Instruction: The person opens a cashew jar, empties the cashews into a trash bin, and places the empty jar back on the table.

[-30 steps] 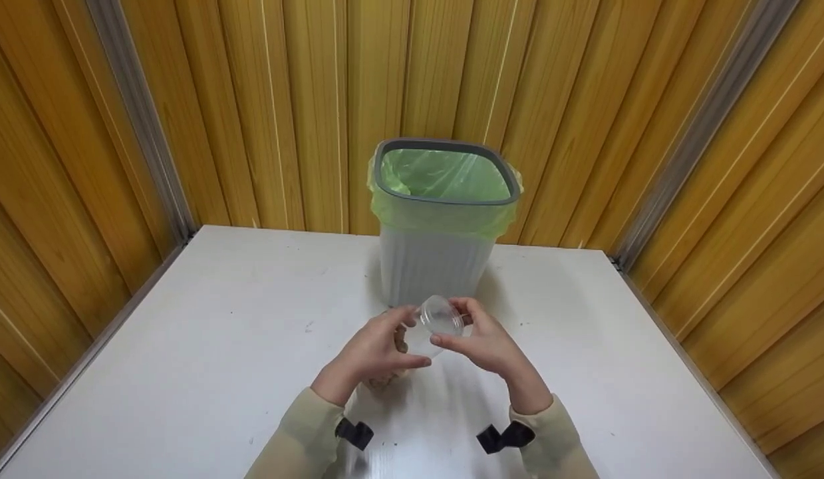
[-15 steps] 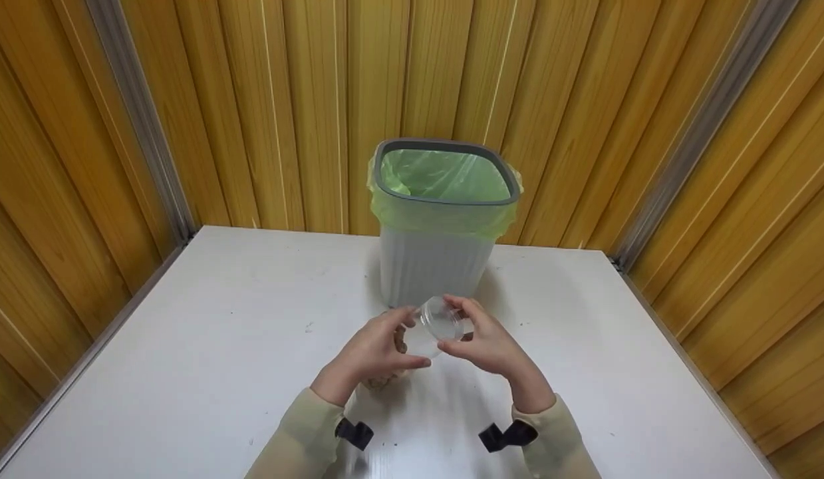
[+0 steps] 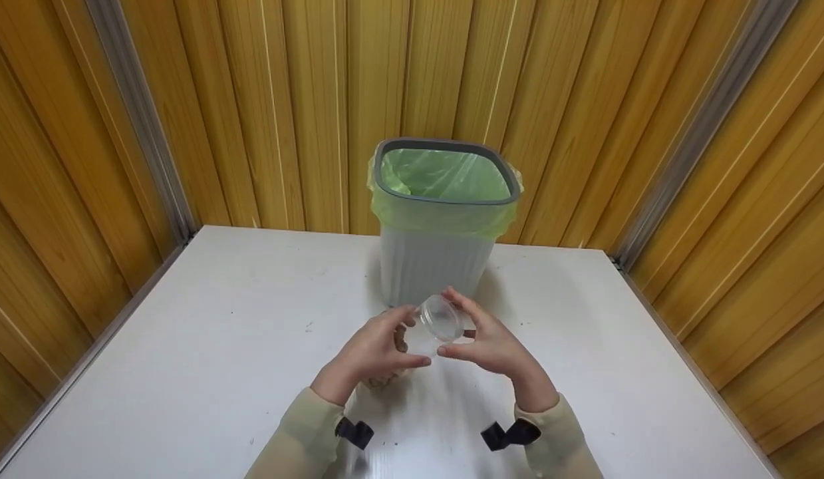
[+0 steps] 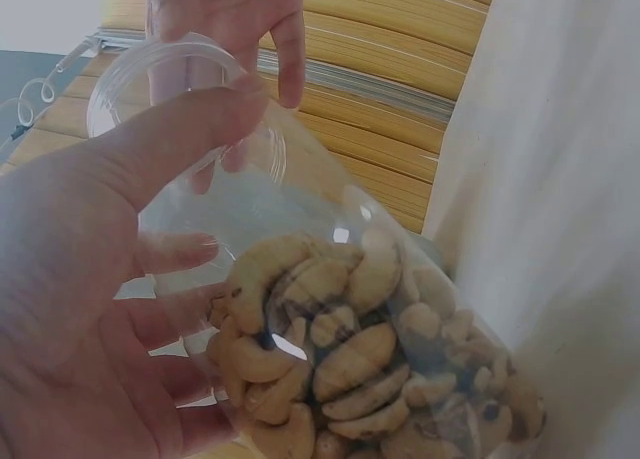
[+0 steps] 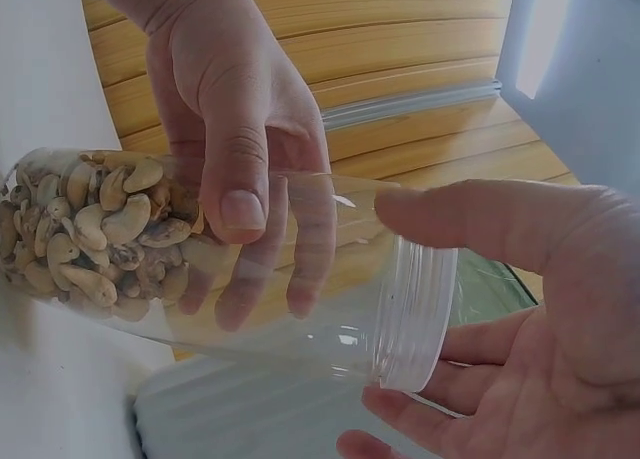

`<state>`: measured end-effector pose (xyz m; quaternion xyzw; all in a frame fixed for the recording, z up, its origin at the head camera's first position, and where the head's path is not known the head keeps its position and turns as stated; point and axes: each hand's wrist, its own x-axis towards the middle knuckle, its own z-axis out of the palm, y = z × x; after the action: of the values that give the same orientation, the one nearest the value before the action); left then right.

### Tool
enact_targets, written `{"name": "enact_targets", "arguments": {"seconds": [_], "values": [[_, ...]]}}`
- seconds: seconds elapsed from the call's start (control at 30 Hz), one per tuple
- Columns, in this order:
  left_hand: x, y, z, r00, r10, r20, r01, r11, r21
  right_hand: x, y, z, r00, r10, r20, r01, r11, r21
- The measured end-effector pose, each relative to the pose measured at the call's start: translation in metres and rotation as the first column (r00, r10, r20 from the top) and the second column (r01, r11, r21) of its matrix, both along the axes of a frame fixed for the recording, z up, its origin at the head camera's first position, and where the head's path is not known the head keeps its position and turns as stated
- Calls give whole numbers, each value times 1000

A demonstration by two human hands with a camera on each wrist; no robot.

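Note:
A clear plastic jar [image 5: 330, 324] with several cashews [image 5: 105, 229] in its lower part leans between the hands. In the head view its top tilts to the upper right. My left hand [image 3: 366, 346] grips the jar's side, thumb and fingers curled round it, as the left wrist view also shows. At the clear ridged lid [image 5: 415, 314], my right hand [image 3: 488, 340] has its thumb and fingers spread on either side. The right thumb lies over the jar's shoulder in the right wrist view. Whether the jar's base touches the table cannot be told.
Behind the hands stands a light grey bin [image 3: 431, 266] with a dark rim and a green bag [image 3: 445, 219] folded over it. The white table [image 3: 272, 299] is bounded by yellow wood-look walls [image 3: 312, 120] and metal corner posts [image 3: 145, 126].
My right hand's fingers have spread from round the lid, the index finger moving up and the thumb slightly down and right. The left hand and jar stay almost still.

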<state>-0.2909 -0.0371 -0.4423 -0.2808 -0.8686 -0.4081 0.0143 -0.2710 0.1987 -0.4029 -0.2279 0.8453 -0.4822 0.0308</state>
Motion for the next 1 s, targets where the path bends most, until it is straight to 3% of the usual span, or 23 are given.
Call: {"name": "enact_targets", "arguments": {"seconds": [0.17,0.3,0.67,1.0], "values": [[-1,0,0,1000,-6,-4,6,1000,1,1,-7,0,978,-192,78,189,981,51],[0,1,1,1000,-2,1,2,1000,-8,1,-12,-2,960,-262,96,257,964,65],[0,0,1,1000,16,18,-16,1000,-18,3,-15,-2,964,-261,47,258,964,58],[0,0,0,1000,2,11,-2,1000,-15,3,-10,-2,987,-160,26,159,987,36]]}}
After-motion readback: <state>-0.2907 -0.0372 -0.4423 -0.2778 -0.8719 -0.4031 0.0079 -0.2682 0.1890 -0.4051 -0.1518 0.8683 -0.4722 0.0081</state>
